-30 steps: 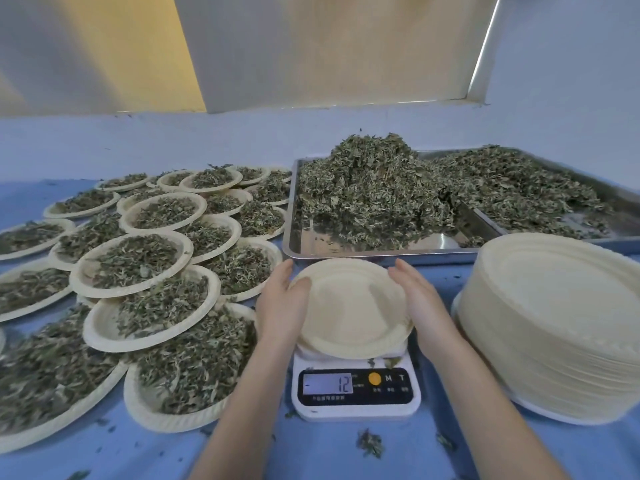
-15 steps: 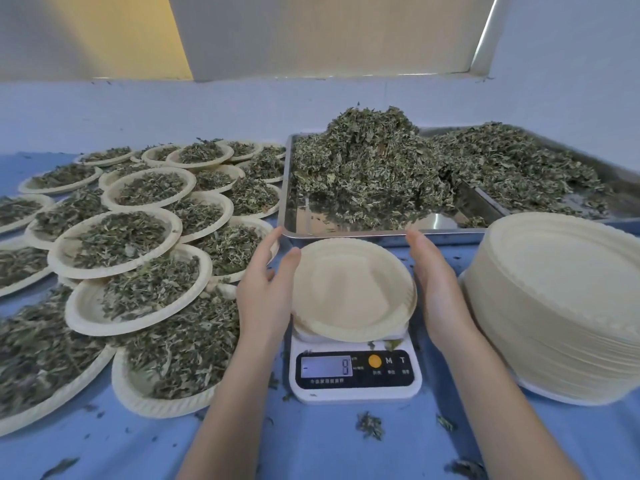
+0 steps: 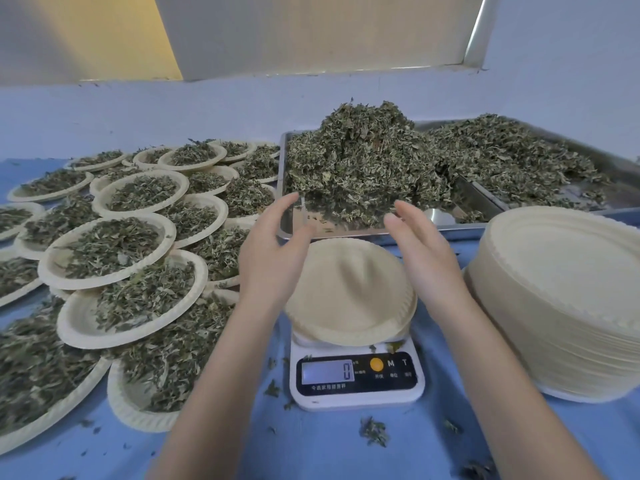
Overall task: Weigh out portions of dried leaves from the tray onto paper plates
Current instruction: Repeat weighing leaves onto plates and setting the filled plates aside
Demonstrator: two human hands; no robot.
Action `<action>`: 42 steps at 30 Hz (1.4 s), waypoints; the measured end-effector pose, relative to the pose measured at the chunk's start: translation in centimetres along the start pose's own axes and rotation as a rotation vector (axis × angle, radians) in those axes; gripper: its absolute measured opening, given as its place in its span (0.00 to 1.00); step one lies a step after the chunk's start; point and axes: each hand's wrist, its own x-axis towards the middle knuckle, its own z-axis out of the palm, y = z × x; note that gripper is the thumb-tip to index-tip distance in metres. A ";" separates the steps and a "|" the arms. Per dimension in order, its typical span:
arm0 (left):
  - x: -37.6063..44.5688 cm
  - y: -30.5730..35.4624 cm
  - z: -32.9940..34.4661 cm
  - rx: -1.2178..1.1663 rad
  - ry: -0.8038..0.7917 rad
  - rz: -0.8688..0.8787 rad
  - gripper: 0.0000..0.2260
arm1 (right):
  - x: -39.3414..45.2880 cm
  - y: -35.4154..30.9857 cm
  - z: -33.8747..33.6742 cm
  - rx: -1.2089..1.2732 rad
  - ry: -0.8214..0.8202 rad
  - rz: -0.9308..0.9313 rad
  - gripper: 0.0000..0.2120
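scale (image 3: pixel 356 379) nearest, its display showing 0, with an empty paper plate (image 3: pixel 349 292) resting on top. left hand (image 3: pixel 273 258) and right hand (image 3: pixel 422 254) hover over the plate's sides, fingers straight and relaxed, grasping nothing. filled plates (image 3: pixel 114 251) crowd the left; a stack of plates (image 3: pixel 561 296) sits right. beyond, dried leaves (image 3: pixel 367 161) heap in the metal tray (image 3: pixel 346 233).

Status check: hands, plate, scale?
Both hands open: left hand, right hand, holding nothing. Empty plate on scale, reading 0. Leaves ahead, path clear.
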 end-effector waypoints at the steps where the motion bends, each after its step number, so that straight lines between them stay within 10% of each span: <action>1: 1.3 0.7 0.2 0.074 -0.056 0.011 0.18 | 1.1 -0.8 0.3 -0.109 0.010 -0.021 0.22; 12: 19.4 0.7 5.8 0.889 -0.636 -0.027 0.25 | 19.5 -0.7 2.7 -0.779 -0.037 0.313 0.22; 20: 29.4 -2.7 8.6 0.673 -0.544 -0.089 0.40 | 30.3 0.2 1.7 -0.959 0.140 0.131 0.38; 28: 33.6 -3.1 11.2 0.542 -0.493 -0.040 0.49 | 37.3 -0.2 4.0 -1.169 -0.088 0.022 0.39; 34: 33.5 -2.2 12.0 0.742 -0.446 -0.044 0.52 | 37.8 -1.9 2.6 -0.746 0.139 -0.177 0.28; 42: 32.0 1.9 10.2 0.258 -0.407 -0.129 0.50 | 35.5 -5.0 2.1 -0.383 0.108 -0.047 0.36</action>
